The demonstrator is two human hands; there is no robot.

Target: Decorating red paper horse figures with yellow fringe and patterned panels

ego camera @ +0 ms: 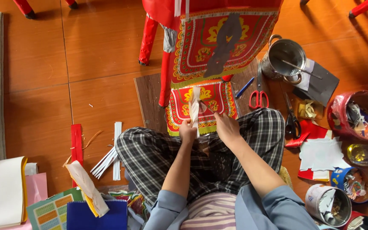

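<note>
Orange tiled floor (103,51) served as the workplace, a brown board (148,100) lay on it, red-handled scissors (258,96) and black scissors (291,119) beside a steel pot (284,57), white paper strips (109,157) and a red strip (76,145) scattered left, paper-filled tins (326,204) stood right.

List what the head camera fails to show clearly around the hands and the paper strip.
- White paper strip: lower end hidden inside the left hand.
- Right hand: fingertips merge with the strip and the patterned red sheet; grip unclear.
- Metal pot: contents too dark to tell.
- Red frame: top cut off by the upper edge.
- Tins at lower right: contents too small to identify.
</note>
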